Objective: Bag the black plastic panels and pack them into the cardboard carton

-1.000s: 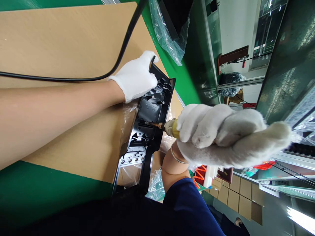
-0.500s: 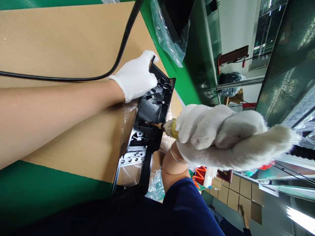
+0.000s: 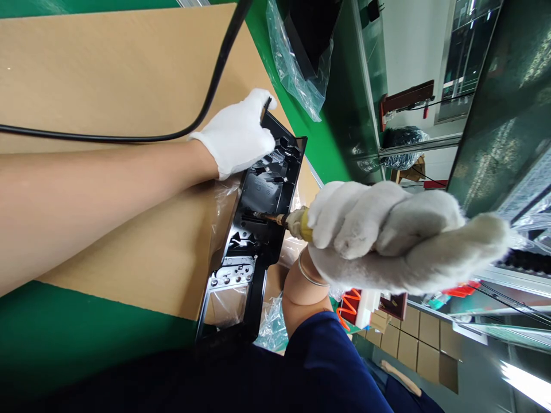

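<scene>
In the head view a long black plastic frame (image 3: 260,192), ribbed inside and with a silvery metal plate (image 3: 232,275) on its lower part, lies slantwise on clear plastic film over cardboard. My left hand (image 3: 241,133), in a white glove, grips the frame's upper end, thumb and fingers around its edge. My right hand (image 3: 387,238), gloved too, is wrapped round an electric screwdriver (image 3: 306,225) with a yellow collar. Its thin bit points down into the middle of the frame; the exact contact spot is too small to make out. Most of the screwdriver's body is hidden by the glove.
Brown cardboard (image 3: 112,74) covers much of the green table (image 3: 116,321). A thick black cable (image 3: 210,86) hangs above my left forearm. Beyond the cardboard lies a black part in a clear bag (image 3: 297,63). Another person's arm (image 3: 401,377) shows at lower right.
My right hand has tilted very slightly, its outer end a little higher, with the bit at the same spot. The other person's arm has shifted left. My left hand and the frame stay put.
</scene>
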Available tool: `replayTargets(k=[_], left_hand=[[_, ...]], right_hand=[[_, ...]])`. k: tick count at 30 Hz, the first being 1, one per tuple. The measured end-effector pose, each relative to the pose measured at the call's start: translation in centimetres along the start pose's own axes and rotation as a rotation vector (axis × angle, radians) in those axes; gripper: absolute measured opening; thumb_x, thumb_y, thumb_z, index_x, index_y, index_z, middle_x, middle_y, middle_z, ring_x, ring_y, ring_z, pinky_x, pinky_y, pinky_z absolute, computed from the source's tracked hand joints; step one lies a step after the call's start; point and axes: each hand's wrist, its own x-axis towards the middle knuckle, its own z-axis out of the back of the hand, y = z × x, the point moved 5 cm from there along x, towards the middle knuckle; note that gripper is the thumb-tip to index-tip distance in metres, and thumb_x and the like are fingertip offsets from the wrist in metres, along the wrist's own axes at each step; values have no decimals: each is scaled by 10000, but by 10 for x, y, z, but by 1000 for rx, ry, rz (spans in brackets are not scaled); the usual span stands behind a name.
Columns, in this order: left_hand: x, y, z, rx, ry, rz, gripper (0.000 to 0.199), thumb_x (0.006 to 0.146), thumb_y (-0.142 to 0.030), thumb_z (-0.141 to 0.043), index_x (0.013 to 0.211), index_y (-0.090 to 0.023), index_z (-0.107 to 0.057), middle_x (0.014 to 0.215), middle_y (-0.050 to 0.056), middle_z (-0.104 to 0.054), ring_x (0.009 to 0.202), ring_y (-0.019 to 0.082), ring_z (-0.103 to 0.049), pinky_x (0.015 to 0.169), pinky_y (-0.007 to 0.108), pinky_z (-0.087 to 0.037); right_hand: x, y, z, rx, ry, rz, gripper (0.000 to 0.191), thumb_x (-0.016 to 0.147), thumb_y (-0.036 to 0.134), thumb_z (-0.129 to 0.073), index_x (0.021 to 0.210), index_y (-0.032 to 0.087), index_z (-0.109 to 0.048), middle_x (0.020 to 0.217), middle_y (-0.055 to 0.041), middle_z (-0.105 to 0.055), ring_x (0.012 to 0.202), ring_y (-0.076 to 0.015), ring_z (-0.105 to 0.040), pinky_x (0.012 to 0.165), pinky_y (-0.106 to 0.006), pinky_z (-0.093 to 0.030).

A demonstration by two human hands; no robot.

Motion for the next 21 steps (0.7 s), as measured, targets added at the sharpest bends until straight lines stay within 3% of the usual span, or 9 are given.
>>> replayTargets(k=[12,18,21], left_hand=[[0,1,-1,33,31,23,639,804,-172,-526,1429,-259,-425,1071,30,-645,1026,266,-659,933,411,-492],[-1,1,1,20,25,19,623,811,-173,-521,1422,-258,-434,1066,42,-646,1028,265,-651,939,421,-482],[-1,0,1,11,23,17,617,817,-163,-523,1422,-254,-438,1087,48,-650,1028,257,-645,947,411,-477]], right_hand=[[1,1,0,118,38,56,386,1075,303,-400,841,318,-706,584,67,-375,492,-66,-546,537,-205,-562],[3,3,-1,-10,-44,-44,447,1087,328,-330,735,289,-603,508,71,-250,394,-81,-498,462,-196,-529],[0,2,0,-122,-37,-148,426,1070,464,-375,739,301,-590,493,67,-319,402,-110,-514,455,-245,-555]])
